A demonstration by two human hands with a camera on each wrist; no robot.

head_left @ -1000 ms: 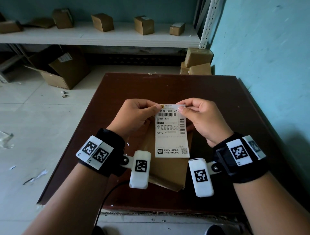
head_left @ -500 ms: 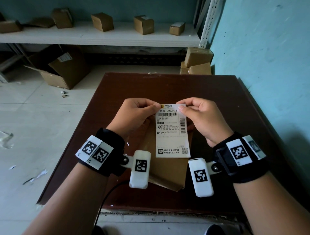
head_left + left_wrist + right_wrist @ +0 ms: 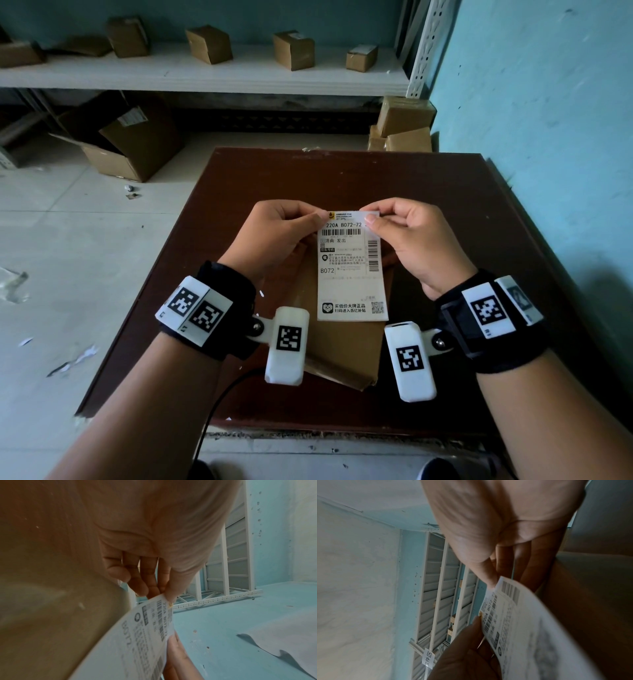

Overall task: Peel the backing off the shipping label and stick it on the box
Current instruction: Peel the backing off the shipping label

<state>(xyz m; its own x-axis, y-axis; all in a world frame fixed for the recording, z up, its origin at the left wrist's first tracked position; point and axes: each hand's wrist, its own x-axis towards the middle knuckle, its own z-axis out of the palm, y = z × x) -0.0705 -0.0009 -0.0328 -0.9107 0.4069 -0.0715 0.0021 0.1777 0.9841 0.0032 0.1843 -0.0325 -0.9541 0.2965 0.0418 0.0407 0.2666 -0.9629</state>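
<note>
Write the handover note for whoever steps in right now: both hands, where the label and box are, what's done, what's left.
Left hand: pinches the top left corner of the white printed shipping label.
Right hand: pinches the top right corner of the same label.
Things: the label is held up, printed face toward the person, above the flat brown cardboard box, which lies on the dark brown wooden table.
Done: label picked up and gripped at its top edge. No separated backing shows in any view.
Left: start the peel at a top corner, strip the backing off, then press the label onto the box.
</note>
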